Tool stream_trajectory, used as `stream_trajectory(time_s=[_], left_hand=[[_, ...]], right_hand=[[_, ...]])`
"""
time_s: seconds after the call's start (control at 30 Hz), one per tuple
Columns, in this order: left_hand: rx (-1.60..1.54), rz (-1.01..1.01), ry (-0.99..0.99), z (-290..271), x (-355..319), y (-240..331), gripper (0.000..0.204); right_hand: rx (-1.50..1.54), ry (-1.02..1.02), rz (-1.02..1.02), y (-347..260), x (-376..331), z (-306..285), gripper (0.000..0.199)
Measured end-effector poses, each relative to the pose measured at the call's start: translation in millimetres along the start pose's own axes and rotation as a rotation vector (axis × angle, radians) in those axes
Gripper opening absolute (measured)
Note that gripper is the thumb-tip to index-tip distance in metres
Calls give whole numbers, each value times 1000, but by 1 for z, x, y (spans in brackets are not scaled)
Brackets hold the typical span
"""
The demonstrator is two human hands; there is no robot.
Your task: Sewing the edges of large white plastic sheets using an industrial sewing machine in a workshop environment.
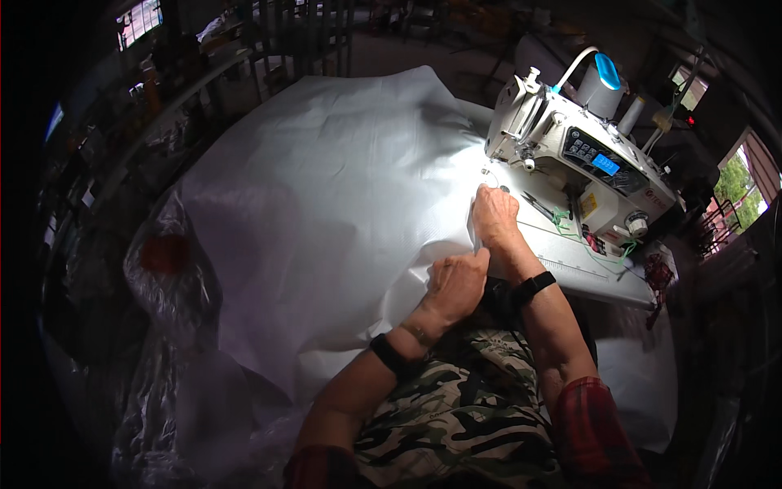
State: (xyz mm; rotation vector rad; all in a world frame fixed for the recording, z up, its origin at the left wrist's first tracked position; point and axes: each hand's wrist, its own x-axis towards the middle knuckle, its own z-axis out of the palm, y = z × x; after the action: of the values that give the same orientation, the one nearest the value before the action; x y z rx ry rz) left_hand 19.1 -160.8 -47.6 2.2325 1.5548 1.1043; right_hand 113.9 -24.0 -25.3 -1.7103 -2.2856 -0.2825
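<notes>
A large sheet of white woven fabric [326, 196] spreads over the sewing table and hangs toward my lap. My right hand [494, 217] lies flat on the fabric's edge just in front of the needle of a white industrial sewing machine [570, 147]. My left hand [456, 281] grips the same folded edge closer to my body, fingers curled over it. Both wrists wear dark bands.
The white machine table [586, 265] extends right, with green thread and small tools on it. A clear plastic sheet with a red patch [167, 254] lies at the left. Shelves and clutter fill the dim background; windows show at the far left and right.
</notes>
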Motion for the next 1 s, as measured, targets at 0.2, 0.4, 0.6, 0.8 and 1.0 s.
stream_trajectory(time_s=[0.2, 0.4, 0.6, 0.8, 1.0], left_hand=[[94, -41, -9, 8, 35, -3, 10], [69, -26, -7, 5, 39, -7, 12], [83, 100, 79, -43, -29, 14, 41], [478, -35, 118, -76, -68, -59, 53], [483, 60, -1, -112, -35, -125, 53]], right_hand=[[123, 70, 25, 15, 12, 14, 14], [334, 51, 8, 30, 2, 6, 22], [856, 151, 192, 29, -91, -20, 22], [1301, -358, 131, -2, -185, 29, 29], [1546, -799, 117, -50, -187, 58, 38]])
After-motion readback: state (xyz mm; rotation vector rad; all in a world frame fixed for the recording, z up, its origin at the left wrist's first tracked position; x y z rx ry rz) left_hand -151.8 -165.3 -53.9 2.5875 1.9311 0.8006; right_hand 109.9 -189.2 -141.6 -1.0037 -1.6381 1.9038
